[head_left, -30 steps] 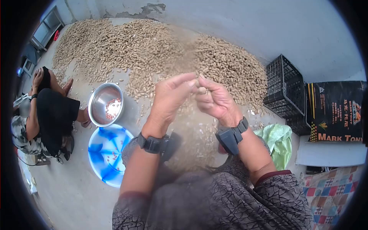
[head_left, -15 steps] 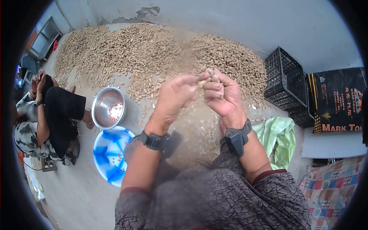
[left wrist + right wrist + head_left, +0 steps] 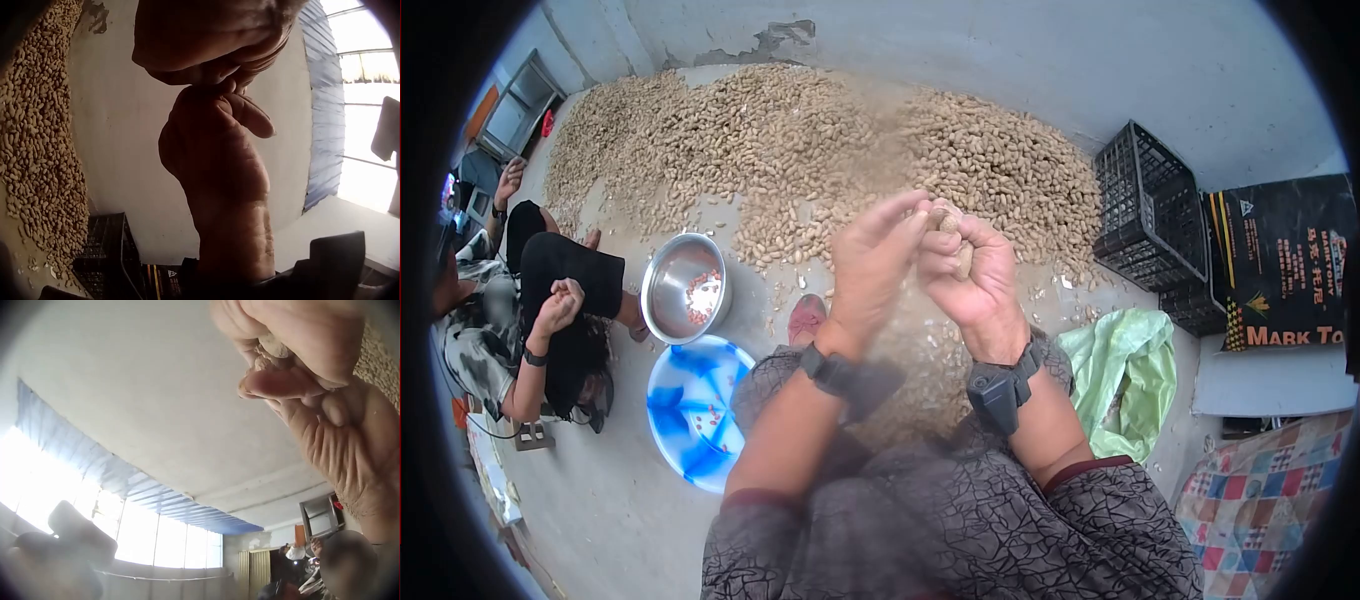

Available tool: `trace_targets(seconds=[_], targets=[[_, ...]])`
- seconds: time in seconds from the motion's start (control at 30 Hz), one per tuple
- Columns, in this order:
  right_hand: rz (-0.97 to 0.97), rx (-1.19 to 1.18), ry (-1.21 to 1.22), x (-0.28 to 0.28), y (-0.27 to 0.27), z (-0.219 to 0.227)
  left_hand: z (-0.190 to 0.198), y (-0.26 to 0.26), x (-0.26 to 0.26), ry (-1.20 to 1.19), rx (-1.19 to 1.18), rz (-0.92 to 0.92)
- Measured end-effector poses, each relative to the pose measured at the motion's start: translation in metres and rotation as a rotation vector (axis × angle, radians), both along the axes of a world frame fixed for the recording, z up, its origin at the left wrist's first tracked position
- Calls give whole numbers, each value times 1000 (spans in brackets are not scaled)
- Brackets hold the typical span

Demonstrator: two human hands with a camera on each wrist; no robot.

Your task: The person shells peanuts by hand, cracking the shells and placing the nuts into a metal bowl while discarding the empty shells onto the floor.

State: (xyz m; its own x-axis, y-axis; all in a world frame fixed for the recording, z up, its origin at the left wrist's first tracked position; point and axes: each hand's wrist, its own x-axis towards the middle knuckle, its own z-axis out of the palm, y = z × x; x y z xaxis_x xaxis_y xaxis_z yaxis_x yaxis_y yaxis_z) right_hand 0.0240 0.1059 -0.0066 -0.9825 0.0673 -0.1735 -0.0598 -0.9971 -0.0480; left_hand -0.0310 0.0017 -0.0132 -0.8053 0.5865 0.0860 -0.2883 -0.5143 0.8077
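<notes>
Two unshelled peanuts (image 3: pixel 964 260) show at the curled fingers of my right hand (image 3: pixel 985 285), held palm up above the floor. My left hand (image 3: pixel 870 265) meets it from the left, its thumb and forefinger pinching at the upper peanut (image 3: pixel 947 222). In the right wrist view a pale peanut shell (image 3: pixel 273 345) sits between the fingers. The left wrist view has my left hand (image 3: pixel 212 37) over my right hand (image 3: pixel 219 156), the fingertips close together and the peanuts hidden.
A large peanut heap (image 3: pixel 800 150) lies along the wall. At left are a steel bowl (image 3: pixel 662 290) and a blue-white basin (image 3: pixel 670 420), both with some red kernels, and a seated person (image 3: pixel 500 320). Black crates (image 3: pixel 1140 215), a black sack (image 3: pixel 1285 270) and a green bag (image 3: pixel 1125 370) stand right.
My left hand has moved right and closed in on the peanuts at my right hand. The seated person's hands have parted, and a shoe has come into view beside my left wrist.
</notes>
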Motion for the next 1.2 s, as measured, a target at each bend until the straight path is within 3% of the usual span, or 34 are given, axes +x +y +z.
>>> trace_targets(seconds=[0.07, 0.13, 0.23, 0.27, 0.3, 0.33, 0.37, 0.43, 0.53, 0.67, 0.77, 0.83, 0.87, 0.93, 1.07, 1.13, 1.2], targets=[[4, 62, 7, 0, 6, -8, -2, 1, 1, -12, -10, 6], [2, 128, 23, 0, 10, -15, -1, 2, -2, 288, -150, 64], [-18, 178, -37, 6, 8, -13, 2, -1, -3, 425, -302, 9], [-79, 377, -123, 8, 4, -9, 1, 0, -3, 421, -304, 3], [-138, 578, -209, 10, 2, -5, -1, 1, -3, 262, -250, -2], [-139, 581, -209, 9, 5, -6, -3, 2, -4, 105, -192, -4], [-83, 459, -187, 7, 9, -8, -3, 0, -7, 106, -188, -2], [-22, 336, -161, 7, 15, -8, -5, -6, -13, -179, 125, -176], [-61, 202, -200, 12, 17, -8, -6, -5, -13, -288, 249, -175], [-89, 191, -234, 12, 13, -8, -5, -8, -14, -398, 256, -243], [-121, 360, -214, 15, 11, -4, 8, -11, -11, -373, 210, -288], [-96, 673, -201, 17, 10, 0, 13, -12, -11, -270, 167, -316], [-98, 674, -201, 17, 10, 5, 12, -12, -12, -270, 168, -317], [-76, 911, -121, 18, 9, 17, 7, -13, -13, -214, 119, -315], [-141, 1088, -199, 19, 1, 22, 9, -12, -9, -147, 65, -319], [-118, 1217, -185, 21, -1, 22, 21, -11, -4, -75, -145, -320], [-85, 1215, -156, 24, 3, 23, 20, -9, -1, 30, -180, -308]])
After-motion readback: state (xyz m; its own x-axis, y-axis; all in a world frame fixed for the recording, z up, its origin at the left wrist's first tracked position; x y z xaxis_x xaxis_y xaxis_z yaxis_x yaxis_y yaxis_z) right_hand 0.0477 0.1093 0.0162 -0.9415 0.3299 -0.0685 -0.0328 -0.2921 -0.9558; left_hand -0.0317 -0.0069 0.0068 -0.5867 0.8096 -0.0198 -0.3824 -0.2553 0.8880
